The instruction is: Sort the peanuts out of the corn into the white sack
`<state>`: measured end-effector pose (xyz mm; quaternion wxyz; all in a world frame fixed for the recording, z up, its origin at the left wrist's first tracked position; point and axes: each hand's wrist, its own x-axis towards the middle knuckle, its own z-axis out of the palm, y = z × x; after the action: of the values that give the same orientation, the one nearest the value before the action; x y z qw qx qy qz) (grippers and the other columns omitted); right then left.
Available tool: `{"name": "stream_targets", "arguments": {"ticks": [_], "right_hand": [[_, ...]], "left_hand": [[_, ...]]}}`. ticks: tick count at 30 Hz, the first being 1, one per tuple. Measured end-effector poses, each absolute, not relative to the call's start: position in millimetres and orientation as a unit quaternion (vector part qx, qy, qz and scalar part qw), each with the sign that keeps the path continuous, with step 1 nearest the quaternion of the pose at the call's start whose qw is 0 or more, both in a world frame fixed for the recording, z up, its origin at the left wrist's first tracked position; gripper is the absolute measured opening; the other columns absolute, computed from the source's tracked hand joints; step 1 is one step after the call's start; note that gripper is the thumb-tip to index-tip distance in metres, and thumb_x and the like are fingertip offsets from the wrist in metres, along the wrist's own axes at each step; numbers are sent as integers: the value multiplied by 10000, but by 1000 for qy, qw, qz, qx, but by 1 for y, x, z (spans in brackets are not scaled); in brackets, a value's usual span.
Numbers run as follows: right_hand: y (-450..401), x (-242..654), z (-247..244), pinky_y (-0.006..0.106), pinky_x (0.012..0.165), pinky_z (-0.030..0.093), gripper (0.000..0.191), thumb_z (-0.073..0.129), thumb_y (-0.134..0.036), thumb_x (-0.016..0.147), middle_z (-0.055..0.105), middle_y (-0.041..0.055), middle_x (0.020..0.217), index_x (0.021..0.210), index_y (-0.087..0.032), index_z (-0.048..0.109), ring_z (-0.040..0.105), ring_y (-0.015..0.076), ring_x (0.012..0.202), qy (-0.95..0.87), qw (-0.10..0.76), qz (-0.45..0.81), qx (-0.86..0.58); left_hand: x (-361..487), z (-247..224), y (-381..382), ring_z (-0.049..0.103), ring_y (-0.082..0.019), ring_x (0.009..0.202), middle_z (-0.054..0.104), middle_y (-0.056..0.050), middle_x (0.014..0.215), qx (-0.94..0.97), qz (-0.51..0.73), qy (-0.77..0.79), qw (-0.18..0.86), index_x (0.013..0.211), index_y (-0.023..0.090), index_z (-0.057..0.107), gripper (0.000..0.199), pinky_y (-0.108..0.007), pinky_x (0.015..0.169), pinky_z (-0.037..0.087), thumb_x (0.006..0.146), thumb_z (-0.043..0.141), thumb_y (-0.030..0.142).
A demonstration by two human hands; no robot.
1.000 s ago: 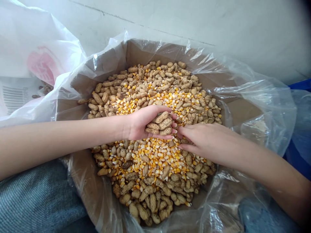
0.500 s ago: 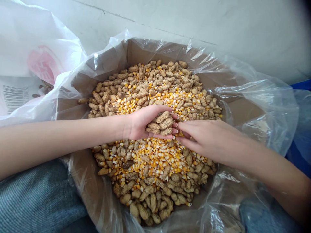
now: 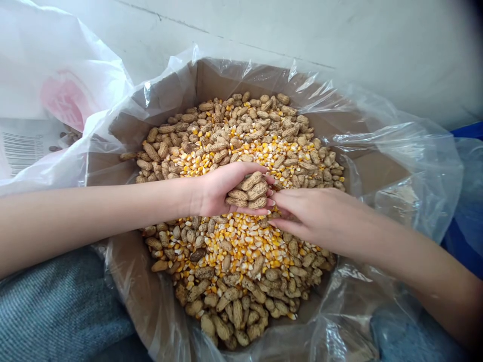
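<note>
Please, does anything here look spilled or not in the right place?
Yes: a few unshelled peanuts lie outside the cardboard box, on the left beside the barcode label, so they look spilled.

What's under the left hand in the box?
Around the left hand, yellow corn kernels and in-shell peanuts show. It cups peanuts. The pile directly beneath the hand is covered, so what lies there can't be seen.

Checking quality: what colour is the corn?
The corn is golden yellow and whitish, best in the head view.
</note>
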<state>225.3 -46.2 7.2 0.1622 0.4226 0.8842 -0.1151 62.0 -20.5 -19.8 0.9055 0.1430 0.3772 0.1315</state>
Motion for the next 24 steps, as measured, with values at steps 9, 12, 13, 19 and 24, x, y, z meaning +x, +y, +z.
{"name": "stream_targets", "arguments": {"ticks": [9,12,13,19,24], "right_hand": [[-53,219,1,251,502,356,211,409,-350,770,616,18,704,749,-193,550,574,166,625,898,189,-123,379],[-56,211,0,265,472,350,301,398,-417,767,623,52,683,744,-174,575,578,189,599,898,194,-80,386],[-58,208,0,265,465,348,312,400,-417,766,624,62,676,729,-167,583,579,192,594,899,194,-69,387],[-68,198,-1,244,446,336,206,408,-280,772,635,27,675,814,-204,595,580,164,572,901,201,-92,373],[-62,207,6,231,462,334,179,415,-285,765,625,1,692,813,-226,577,569,144,578,895,196,-129,379]], "left_hand": [[61,-23,-20,550,-106,594,570,-39,651,138,132,365,911,828,112,540,198,-246,589,477,755,407,239],[61,-22,-20,545,-104,589,571,-38,644,140,133,368,910,849,107,541,208,-249,601,472,751,412,238],[61,-22,-20,543,-104,587,572,-38,643,140,133,369,909,861,106,540,215,-249,601,470,753,409,238],[61,-23,-19,542,-107,589,566,-33,628,141,126,366,911,896,112,540,236,-241,581,462,750,417,251],[61,-23,-19,541,-105,587,563,-31,618,144,127,367,910,881,106,540,228,-240,583,464,748,418,246]]}}
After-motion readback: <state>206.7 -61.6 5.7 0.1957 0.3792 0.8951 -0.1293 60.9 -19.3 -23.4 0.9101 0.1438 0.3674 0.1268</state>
